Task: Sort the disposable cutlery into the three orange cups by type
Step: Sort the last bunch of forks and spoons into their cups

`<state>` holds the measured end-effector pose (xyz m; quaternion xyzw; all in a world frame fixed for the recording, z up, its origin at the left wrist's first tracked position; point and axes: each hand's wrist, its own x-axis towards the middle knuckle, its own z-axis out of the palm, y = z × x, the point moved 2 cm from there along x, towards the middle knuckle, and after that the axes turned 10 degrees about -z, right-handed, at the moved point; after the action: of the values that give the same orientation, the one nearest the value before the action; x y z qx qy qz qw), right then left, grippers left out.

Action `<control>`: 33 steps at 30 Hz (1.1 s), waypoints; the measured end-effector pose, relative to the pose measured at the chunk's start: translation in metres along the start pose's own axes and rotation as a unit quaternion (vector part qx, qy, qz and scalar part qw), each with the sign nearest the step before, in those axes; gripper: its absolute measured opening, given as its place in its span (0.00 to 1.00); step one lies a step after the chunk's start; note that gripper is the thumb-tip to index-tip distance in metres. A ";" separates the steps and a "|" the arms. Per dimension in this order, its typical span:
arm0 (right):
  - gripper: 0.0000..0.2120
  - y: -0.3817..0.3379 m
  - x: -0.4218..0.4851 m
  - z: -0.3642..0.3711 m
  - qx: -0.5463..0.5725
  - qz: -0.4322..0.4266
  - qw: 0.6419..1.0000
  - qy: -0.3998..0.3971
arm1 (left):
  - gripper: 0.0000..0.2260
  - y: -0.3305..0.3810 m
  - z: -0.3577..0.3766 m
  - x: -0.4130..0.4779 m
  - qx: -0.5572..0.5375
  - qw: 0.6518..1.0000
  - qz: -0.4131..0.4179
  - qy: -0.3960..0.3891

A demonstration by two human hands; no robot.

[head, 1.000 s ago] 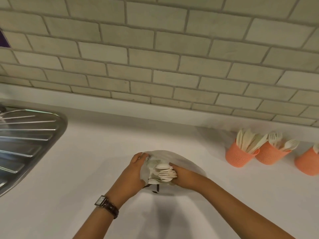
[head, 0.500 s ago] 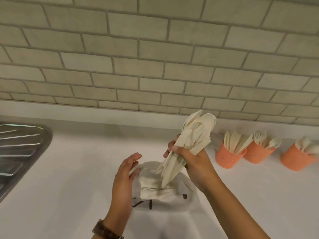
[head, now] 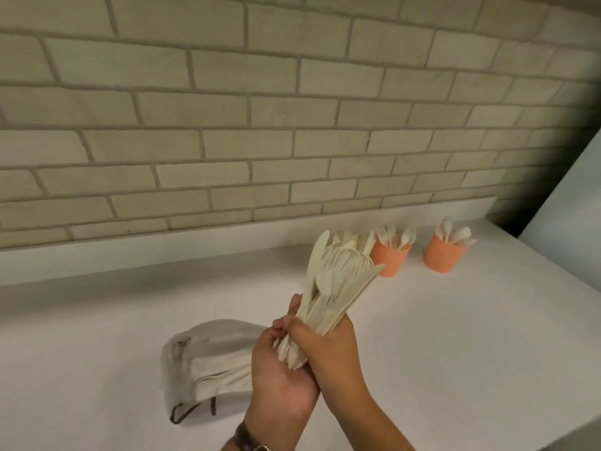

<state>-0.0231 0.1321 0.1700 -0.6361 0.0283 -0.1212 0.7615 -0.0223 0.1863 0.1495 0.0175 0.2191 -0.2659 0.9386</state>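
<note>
Your right hand (head: 328, 349) is closed tight round the handles of the cutlery bundle (head: 338, 281), whose heads fan out toward 1 o'clock. Your left hand (head: 279, 372) lies palm up with relaxed fingers, cupping the handle ends. At 1 o'clock beyond the bundle stand the near orange cup (head: 390, 262) and the far orange cup (head: 444, 257), both part filled. The cloth bag (head: 208, 362) lies at 9 o'clock; its small dark mark is too blurred to read.

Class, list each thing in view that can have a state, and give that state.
cutlery bundle, raised, gripped by the right hand
left hand, palm up under the handle ends
cloth bag, slumped on the counter
orange cup with forks, standing, loaded
orange cup with spoons, standing, loaded
</note>
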 end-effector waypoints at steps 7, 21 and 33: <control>0.03 -0.026 -0.012 -0.103 0.057 0.036 0.997 0.038 | 0.12 -0.081 0.007 0.009 0.334 0.937 0.076 0.066; 0.10 -0.067 -0.060 -0.347 -0.245 -0.050 0.963 0.104 | 0.08 -0.308 0.023 0.041 0.741 0.592 0.318 -0.010; 0.19 -0.090 -0.032 -0.443 -0.140 0.033 0.989 -0.010 | 0.08 -0.371 0.049 0.099 0.729 0.661 0.165 -0.056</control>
<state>-0.1549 -0.3014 0.1706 -0.7366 0.0587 -0.0846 0.6684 -0.1151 -0.1877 0.1838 0.7174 -0.1045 -0.1817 0.6643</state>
